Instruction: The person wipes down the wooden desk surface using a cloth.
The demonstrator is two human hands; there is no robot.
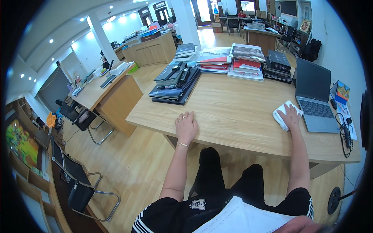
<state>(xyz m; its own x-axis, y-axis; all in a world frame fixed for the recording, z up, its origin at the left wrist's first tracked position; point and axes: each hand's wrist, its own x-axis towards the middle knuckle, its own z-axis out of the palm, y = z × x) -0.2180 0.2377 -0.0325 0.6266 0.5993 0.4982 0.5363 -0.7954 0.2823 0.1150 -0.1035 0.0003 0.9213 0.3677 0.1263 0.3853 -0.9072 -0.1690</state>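
Note:
My right hand (290,116) presses down on a folded white cloth (280,120) on the wooden desk (233,108), its fingers spread over the cloth and holding it against the top. Just right of it stands a grey laptop (316,110) with its lid up and a dark screen. My left hand (187,126) rests palm down near the desk's front edge, holding nothing, its fingers stretched forward and slightly bent. Beyond that hand lies a stack of dark folders and books (175,85) with black items on top.
Piles of papers and magazines (246,64) and dark boxes (279,62) line the desk's back edge. A mouse (333,103), black cables (345,134) and a desk calendar (342,92) are at the right. Black chairs (83,194) stand left. Far back sits a person in red (242,14).

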